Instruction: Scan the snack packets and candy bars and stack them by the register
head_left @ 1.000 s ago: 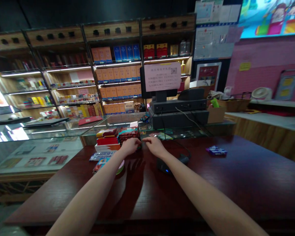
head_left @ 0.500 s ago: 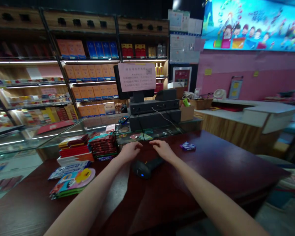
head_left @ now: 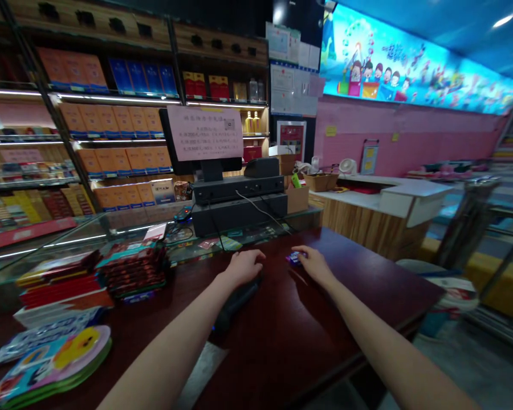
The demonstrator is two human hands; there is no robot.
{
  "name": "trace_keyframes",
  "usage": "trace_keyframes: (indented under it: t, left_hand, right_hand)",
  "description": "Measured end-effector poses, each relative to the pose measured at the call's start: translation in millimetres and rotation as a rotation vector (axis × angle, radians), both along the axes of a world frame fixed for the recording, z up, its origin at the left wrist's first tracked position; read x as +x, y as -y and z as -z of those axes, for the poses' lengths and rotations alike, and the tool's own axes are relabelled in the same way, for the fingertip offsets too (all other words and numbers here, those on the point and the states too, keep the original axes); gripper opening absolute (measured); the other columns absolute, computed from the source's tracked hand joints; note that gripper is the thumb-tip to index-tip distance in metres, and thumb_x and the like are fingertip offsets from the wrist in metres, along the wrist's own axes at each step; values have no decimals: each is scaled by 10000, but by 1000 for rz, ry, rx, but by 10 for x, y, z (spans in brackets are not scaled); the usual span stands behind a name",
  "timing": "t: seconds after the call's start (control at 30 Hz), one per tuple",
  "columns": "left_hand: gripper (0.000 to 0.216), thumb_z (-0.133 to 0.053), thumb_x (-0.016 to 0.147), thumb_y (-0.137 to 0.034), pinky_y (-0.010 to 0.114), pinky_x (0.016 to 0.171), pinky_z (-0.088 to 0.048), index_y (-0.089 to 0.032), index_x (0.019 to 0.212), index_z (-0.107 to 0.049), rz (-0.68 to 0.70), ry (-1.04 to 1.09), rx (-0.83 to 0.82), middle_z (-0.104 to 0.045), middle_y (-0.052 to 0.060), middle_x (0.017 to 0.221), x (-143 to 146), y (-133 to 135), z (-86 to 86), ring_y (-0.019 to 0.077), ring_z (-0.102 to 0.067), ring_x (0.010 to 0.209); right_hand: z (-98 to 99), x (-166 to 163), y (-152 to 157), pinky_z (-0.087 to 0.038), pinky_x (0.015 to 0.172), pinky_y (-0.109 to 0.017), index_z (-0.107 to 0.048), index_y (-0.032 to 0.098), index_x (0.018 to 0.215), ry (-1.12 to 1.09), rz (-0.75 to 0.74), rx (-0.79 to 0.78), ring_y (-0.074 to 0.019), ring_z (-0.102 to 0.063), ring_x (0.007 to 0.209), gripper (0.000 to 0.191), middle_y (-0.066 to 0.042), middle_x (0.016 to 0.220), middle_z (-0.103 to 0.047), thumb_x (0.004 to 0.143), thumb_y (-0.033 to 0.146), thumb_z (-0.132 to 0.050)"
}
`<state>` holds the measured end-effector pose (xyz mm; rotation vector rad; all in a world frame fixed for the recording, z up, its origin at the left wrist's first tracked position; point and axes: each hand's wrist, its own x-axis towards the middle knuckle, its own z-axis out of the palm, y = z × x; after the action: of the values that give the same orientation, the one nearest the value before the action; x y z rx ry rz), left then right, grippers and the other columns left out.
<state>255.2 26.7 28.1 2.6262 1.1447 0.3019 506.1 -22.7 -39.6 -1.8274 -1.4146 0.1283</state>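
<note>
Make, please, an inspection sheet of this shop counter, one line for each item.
Surface: dark red wooden table, glossy.
Job's things: small blue packet under the right hand's fingers; black scanner lying by the left hand.
Clutter: packet stacks and colourful cards at the left.
Hands: left hand at the scanner's end; right hand on the packet; grip unclear.
Cables: black cable running down from the cash register.
Surroundings: lit shelves, pink wall.

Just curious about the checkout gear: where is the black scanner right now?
Head view, centre: the scanner lies on the dark red counter, partly under the left hand, in front of the cash register.
</note>
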Motion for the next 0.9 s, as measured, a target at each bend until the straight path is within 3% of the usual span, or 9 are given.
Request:
trace_keyframes:
  t: [0.2, 0.33, 0.53, 0.67, 0.9]
  left_hand:
    - [496, -593, 846, -250, 436, 1106, -415, -241, 1341, -560, 35, -39, -40, -619, 82, 1377, 439, 86, 117, 264, -575, 1276]
    - [513, -583, 849, -249, 466, 1116, -401, -242, 1359, -531, 22, -54, -55, -606, 91, 1390, 577, 91, 173, 270, -560, 1295]
    - [527, -586, 845, -270, 609, 1149, -285, -247, 1365, -502, -41, -85, -63, -618, 119, 1371, 593, 46, 240, 306, -561, 1289]
    - [513, -621, 825, -316, 670, 1152, -203, -203, 1318, -537, -84, -114, -58, -676, 146, 1275, 515, 44, 276, 343, -590, 1245]
    - [444, -526, 861, -206, 672, 1159, -166, -206, 1305, -540, -160, -81, -5, -699, 138, 1236, 421, 52, 291, 326, -603, 1234]
  right_hand:
    - [114, 243, -88, -394, 1116, -362, -617, 80, 1315, 40, 40, -52, -233, -574, 1279, 432, -178, 1365, -618, 915, 201, -506]
    - [160, 205, -143, -354, 1147, -372, -648, 99, 1284, 96, -24, -101, -239, -536, 1324, 389, -174, 1385, -606, 948, 234, -508]
    - [164, -117, -169, -365, 1126, -319, -674, 141, 1264, 157, -122, -160, -216, -553, 1304, 363, -144, 1371, -620, 980, 250, -476]
    - [183, -424, -193, -368, 1114, -310, -666, 159, 1277, 162, -107, -184, -215, -560, 1292, 369, -140, 1363, -624, 980, 263, -473]
    - [156, -805, -228, -402, 1064, -428, -685, 217, 1241, 132, -26, -219, -284, -592, 1235, 353, -131, 1266, -685, 940, 254, -504]
